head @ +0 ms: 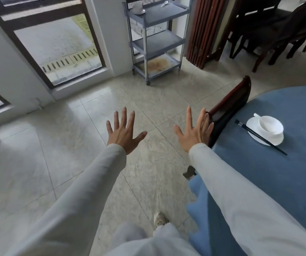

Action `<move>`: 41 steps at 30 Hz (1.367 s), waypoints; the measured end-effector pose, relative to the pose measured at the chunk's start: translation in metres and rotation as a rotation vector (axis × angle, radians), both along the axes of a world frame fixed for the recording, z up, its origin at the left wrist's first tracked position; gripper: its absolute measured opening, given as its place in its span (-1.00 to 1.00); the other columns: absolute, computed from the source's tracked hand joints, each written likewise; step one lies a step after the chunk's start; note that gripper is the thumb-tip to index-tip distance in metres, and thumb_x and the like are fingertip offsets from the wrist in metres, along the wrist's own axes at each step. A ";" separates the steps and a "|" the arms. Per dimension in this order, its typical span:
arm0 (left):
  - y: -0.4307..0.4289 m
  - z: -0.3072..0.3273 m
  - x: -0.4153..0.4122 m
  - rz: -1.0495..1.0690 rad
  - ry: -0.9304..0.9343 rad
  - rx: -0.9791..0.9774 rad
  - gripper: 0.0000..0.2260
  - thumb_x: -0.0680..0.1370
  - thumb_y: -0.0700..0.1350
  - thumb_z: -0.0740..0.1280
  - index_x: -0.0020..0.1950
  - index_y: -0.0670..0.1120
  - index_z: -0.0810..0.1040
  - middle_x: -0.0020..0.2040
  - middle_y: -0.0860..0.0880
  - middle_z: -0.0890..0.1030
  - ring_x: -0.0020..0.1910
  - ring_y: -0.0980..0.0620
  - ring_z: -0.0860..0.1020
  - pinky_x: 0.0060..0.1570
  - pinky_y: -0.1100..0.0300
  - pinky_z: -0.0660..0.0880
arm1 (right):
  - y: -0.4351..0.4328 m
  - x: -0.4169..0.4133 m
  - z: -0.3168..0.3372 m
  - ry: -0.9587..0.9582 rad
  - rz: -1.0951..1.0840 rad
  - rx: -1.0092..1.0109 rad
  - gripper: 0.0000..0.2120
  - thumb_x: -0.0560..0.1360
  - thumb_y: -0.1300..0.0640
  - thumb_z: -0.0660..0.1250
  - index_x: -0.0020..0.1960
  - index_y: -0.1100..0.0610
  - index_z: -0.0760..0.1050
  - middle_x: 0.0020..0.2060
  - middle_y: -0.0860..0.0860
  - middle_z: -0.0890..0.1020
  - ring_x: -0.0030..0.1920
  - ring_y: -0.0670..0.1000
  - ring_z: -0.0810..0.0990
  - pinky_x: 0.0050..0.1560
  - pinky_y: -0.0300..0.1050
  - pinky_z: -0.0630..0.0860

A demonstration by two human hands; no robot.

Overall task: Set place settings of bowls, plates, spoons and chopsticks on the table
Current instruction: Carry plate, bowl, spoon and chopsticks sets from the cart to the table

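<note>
Beside the table, where bowl, plate and chopsticks are already laid, the left hand and right hand are held spread and empty, seemingly freed for fetching more.

Worktop: matt blue cloth. Bowl, plate: glossy white, likely ceramic. Chair back: polished wood. Floor: glossy tile.
</note>
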State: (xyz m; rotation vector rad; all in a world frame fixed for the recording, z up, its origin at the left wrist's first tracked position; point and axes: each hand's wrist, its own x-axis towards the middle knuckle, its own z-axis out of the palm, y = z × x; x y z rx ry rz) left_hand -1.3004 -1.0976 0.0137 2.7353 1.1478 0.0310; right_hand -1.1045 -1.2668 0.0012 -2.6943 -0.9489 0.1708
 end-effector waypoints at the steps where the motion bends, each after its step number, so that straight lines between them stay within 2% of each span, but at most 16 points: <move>1: 0.018 0.003 0.016 -0.002 -0.008 -0.005 -0.16 0.53 0.47 -0.03 0.66 0.08 -0.22 0.66 -0.01 -0.30 0.63 -0.16 -0.31 0.54 -0.32 -0.19 | 0.018 0.015 0.003 0.000 0.000 -0.010 -0.22 0.61 -0.39 -0.03 0.65 -0.14 -0.32 0.63 0.24 -0.31 0.65 0.29 -0.22 0.59 0.34 -0.22; 8: 0.151 -0.004 0.111 -0.048 0.000 -0.017 -0.18 0.55 0.46 0.00 0.66 0.08 -0.21 0.67 -0.02 -0.29 0.63 -0.17 -0.29 0.54 -0.33 -0.19 | 0.149 0.104 0.001 0.019 -0.022 0.009 -0.23 0.62 -0.37 -0.01 0.64 -0.17 -0.36 0.62 0.20 -0.37 0.65 0.26 -0.28 0.59 0.37 -0.24; 13: 0.277 -0.011 0.186 -0.110 0.000 -0.006 -0.17 0.54 0.47 -0.02 0.66 0.09 -0.21 0.67 -0.02 -0.29 0.63 -0.19 -0.28 0.53 -0.35 -0.17 | 0.260 0.170 -0.002 -0.008 -0.090 0.026 -0.23 0.61 -0.38 -0.01 0.63 -0.20 -0.36 0.63 0.17 -0.36 0.65 0.27 -0.24 0.59 0.37 -0.23; 21: 0.443 0.019 0.305 -0.214 -0.009 -0.017 -0.15 0.50 0.50 -0.08 0.64 0.12 -0.28 0.66 -0.03 -0.33 0.62 -0.20 -0.30 0.55 -0.36 -0.16 | 0.402 0.263 0.027 -0.040 -0.187 0.050 -0.23 0.61 -0.37 0.01 0.64 -0.19 -0.31 0.64 0.17 -0.32 0.65 0.28 -0.18 0.59 0.38 -0.17; 25: 0.503 0.026 0.373 -0.234 -0.023 0.011 -0.09 0.40 0.55 -0.22 0.64 0.12 -0.28 0.65 -0.04 -0.33 0.62 -0.21 -0.30 0.56 -0.35 -0.16 | 0.457 0.326 0.032 -0.064 -0.190 0.028 -0.23 0.61 -0.38 0.01 0.64 -0.20 -0.34 0.63 0.17 -0.33 0.65 0.28 -0.18 0.58 0.38 -0.18; 30: 0.561 0.010 0.469 -0.242 -0.038 0.013 -0.16 0.53 0.49 -0.05 0.65 0.11 -0.25 0.66 -0.04 -0.31 0.63 -0.20 -0.29 0.55 -0.35 -0.15 | 0.521 0.426 0.019 -0.079 -0.218 0.023 -0.20 0.61 -0.32 0.10 0.64 -0.18 -0.32 0.63 0.20 -0.30 0.64 0.31 -0.15 0.59 0.39 -0.14; 35: 0.618 0.000 0.580 -0.212 -0.046 0.003 -0.18 0.54 0.47 0.00 0.66 0.11 -0.23 0.67 -0.02 -0.29 0.64 -0.20 -0.27 0.55 -0.36 -0.13 | 0.585 0.543 0.008 -0.069 -0.193 0.030 -0.18 0.61 -0.29 0.14 0.64 -0.18 -0.33 0.63 0.20 -0.31 0.64 0.31 -0.15 0.58 0.38 -0.15; 41: 0.682 0.007 0.691 -0.119 -0.047 -0.006 -0.18 0.56 0.45 0.00 0.66 0.10 -0.23 0.67 -0.03 -0.28 0.64 -0.20 -0.27 0.55 -0.33 -0.19 | 0.675 0.672 0.025 -0.069 -0.061 0.036 -0.18 0.62 -0.27 0.15 0.65 -0.18 -0.32 0.63 0.19 -0.33 0.65 0.29 -0.20 0.60 0.35 -0.17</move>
